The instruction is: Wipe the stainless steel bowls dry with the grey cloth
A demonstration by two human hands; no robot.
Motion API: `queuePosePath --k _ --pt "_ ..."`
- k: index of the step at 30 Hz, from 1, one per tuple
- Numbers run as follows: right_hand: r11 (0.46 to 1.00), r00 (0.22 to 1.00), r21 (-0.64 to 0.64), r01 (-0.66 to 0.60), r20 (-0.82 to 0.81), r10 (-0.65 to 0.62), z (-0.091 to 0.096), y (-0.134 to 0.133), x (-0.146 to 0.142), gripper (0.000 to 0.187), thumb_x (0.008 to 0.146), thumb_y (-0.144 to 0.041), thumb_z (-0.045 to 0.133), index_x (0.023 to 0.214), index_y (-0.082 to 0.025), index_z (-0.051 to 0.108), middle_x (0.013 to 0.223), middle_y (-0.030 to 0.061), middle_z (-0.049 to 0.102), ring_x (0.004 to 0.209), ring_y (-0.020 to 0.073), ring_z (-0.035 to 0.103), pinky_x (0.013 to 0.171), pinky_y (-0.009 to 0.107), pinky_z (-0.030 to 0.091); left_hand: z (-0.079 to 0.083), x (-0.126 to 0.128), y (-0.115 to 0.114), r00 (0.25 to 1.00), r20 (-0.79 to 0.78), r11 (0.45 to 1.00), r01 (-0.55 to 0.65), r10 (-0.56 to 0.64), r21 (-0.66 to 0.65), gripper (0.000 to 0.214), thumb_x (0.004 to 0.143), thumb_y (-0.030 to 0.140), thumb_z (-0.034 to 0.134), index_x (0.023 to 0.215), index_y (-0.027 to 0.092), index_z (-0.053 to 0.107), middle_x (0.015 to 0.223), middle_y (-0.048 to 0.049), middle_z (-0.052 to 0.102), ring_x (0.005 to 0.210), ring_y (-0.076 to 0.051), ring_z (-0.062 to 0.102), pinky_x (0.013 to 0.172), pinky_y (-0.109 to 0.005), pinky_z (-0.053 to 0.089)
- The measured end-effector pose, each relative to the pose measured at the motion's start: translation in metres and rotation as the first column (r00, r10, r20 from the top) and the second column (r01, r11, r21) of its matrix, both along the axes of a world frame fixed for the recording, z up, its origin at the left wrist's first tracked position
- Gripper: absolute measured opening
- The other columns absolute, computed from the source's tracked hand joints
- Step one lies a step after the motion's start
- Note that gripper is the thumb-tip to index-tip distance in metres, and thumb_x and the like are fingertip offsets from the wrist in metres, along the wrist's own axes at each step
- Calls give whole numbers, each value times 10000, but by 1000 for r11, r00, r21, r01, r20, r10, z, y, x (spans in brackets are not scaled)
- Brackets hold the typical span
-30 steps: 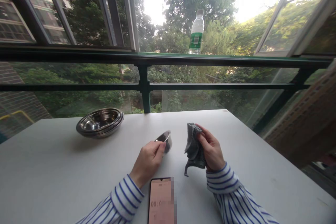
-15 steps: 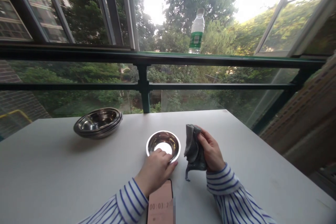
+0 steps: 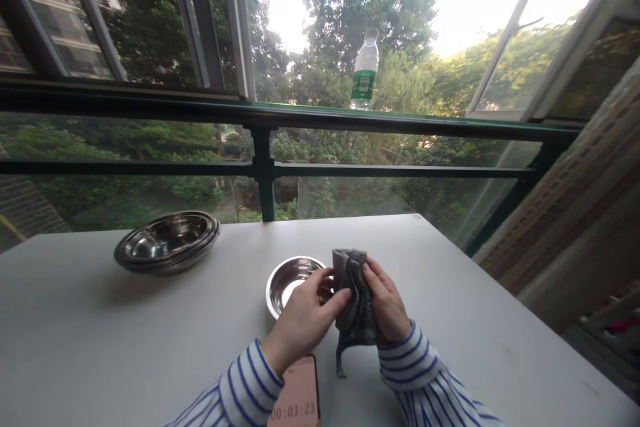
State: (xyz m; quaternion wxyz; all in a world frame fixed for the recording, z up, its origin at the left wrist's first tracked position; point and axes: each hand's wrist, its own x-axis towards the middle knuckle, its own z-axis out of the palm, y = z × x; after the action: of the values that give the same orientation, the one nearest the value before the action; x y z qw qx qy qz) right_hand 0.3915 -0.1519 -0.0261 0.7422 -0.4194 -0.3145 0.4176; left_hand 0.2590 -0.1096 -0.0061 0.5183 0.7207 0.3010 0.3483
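fingers (image 3: 376,277) of the right hand (image 3: 393,307) pinch the grey cloth (image 3: 356,300), which hangs in loose folds above the white table (image 3: 200,347), a thin strip trailing from its lower end; some of those fingers are hidden behind it. the left hand (image 3: 303,320) has thumb and forefinger parted at the cloth's left edge, the thumb tip overlapping it, though i cannot tell whether they grip. beyond the left hand, just left of the cloth, a small metal bowl (image 3: 273,285) sits upright, its near right side covered by the hand. a phone (image 3: 303,393) lies below, partly hidden by the left sleeve (image 3: 250,380) and cut off at the bottom; its digits end in 03:23. farther left stand nested metal bowls (image 3: 167,243), their number hard to make out. past the table, a green-labelled bottle (image 3: 365,80) stands at the dark railing (image 3: 410,123), its clear top faint against the trees.
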Motion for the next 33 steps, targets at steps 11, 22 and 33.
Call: queuePosePath --k 11,22,33 --pt "992 999 -121 -40 27 44 -6 0 1 519 791 -511 510 1204 -198 484 1128 93 610 991 237 595 818 390 494 8 -3 14 980 157 968 -87 126 -234 286 769 358 534 889 128 655 773 -55 676 708 -181 600 639 -265 452" --pt "973 928 -90 -213 293 231 -9 -10 1 857 645 -409 716 1354 -208 278 1265 125 506 1128 269 504 955 473 377 20 -6 8 977 159 973 -108 142 -205 236 725 382 590 775 157 643 686 -27 655 671 -172 604 607 -243 453" --pt "972 916 -1 -237 332 224 6 -16 -1 746 727 -299 660 1337 -286 231 1325 113 425 1079 222 538 855 368 475 28 -8 6 935 273 949 -146 224 -279 269 762 390 563 893 160 610 711 -11 677 631 -144 617 577 -226 470"
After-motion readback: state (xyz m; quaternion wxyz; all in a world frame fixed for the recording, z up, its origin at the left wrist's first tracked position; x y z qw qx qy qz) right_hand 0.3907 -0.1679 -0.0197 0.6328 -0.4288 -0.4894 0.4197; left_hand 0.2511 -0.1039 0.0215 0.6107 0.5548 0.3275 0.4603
